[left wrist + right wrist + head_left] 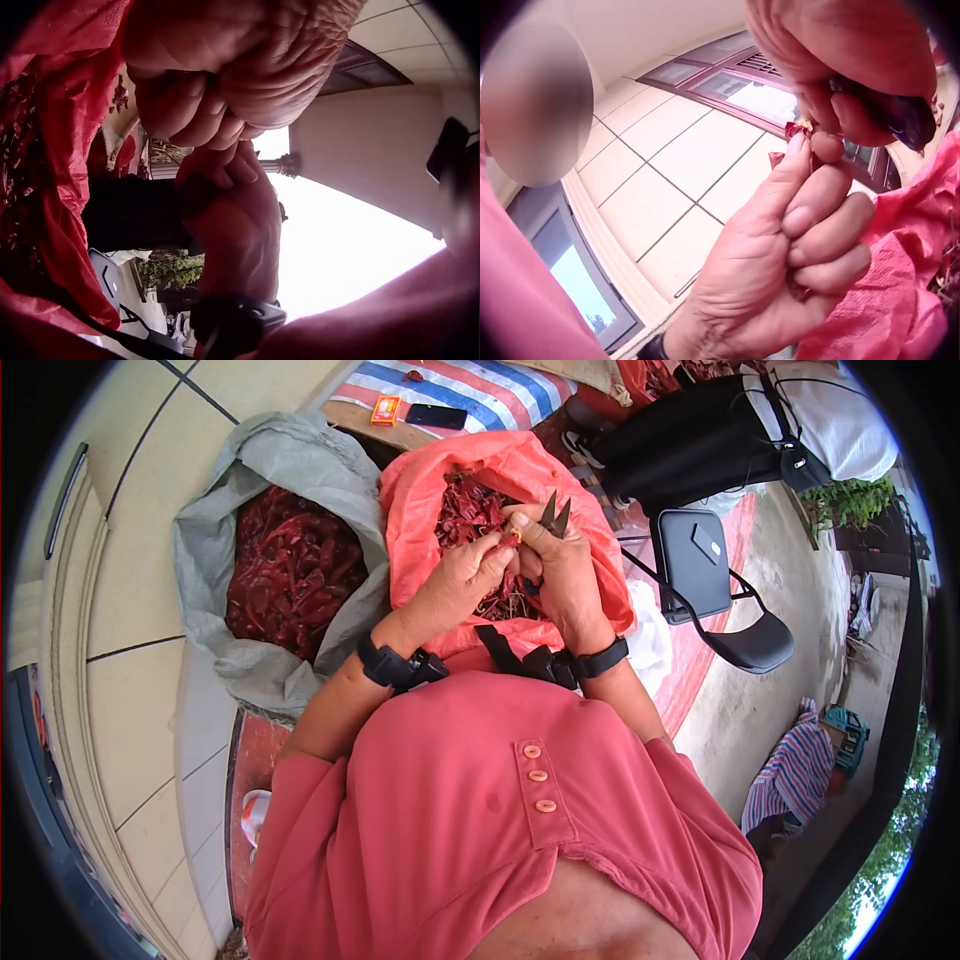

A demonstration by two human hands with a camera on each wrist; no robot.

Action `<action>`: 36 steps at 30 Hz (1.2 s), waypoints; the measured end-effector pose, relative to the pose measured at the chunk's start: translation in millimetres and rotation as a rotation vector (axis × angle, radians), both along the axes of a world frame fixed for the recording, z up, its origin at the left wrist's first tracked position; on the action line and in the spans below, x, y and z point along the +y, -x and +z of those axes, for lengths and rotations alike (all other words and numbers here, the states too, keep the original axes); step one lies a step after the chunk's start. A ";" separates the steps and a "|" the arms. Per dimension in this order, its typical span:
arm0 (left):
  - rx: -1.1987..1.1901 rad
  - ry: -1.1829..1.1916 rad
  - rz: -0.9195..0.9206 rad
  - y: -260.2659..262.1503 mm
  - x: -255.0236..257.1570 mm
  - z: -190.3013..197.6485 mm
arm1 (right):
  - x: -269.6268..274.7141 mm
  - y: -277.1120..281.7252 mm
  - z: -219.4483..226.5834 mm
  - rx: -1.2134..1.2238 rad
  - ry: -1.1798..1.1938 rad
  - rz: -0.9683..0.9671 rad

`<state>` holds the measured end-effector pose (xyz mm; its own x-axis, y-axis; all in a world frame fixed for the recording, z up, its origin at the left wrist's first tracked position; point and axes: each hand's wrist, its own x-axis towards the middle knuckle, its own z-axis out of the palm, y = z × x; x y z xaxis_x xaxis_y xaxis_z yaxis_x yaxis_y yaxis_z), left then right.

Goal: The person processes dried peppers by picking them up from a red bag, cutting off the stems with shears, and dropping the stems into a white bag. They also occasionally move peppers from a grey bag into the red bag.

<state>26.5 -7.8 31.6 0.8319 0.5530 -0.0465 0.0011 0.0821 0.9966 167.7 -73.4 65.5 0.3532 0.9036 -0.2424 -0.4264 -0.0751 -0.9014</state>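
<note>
Over the red sack (405, 490) of dried red chilies (462, 510), the two hands meet. The left hand (455, 588) pinches a small dried chili (795, 130) between thumb and forefinger, its other fingers curled in. From the other side the right hand (568, 582) touches the same chili's pale end, also gripping scissors (556, 518) whose blades stick out, parted, away from the body. Dark scissor handles (904, 124) show under the right palm in the right wrist view. In the left wrist view the left hand (240, 71) partly hides the right hand (236, 225), and the chili is not visible.
A grey sack (260, 670) of darker chilies (292, 575) stands left of the red one. Beyond are a striped cloth (490, 390), a phone (436, 416) and a small box (385, 410). A black folding chair (690, 565) and another person (690, 435) are at right.
</note>
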 end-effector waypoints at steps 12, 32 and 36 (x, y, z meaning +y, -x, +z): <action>-0.158 0.611 -0.134 6.7 4.7 -1.3 | -3.2 13.0 3.7 -0.933 -0.225 -0.075; 0.195 0.170 -0.141 54.3 14.6 37.5 | -52.2 -61.4 9.5 -0.321 0.150 -0.310; 0.444 -0.447 0.352 98.9 38.1 53.5 | -122.1 -109.3 -29.2 -0.771 0.352 -0.445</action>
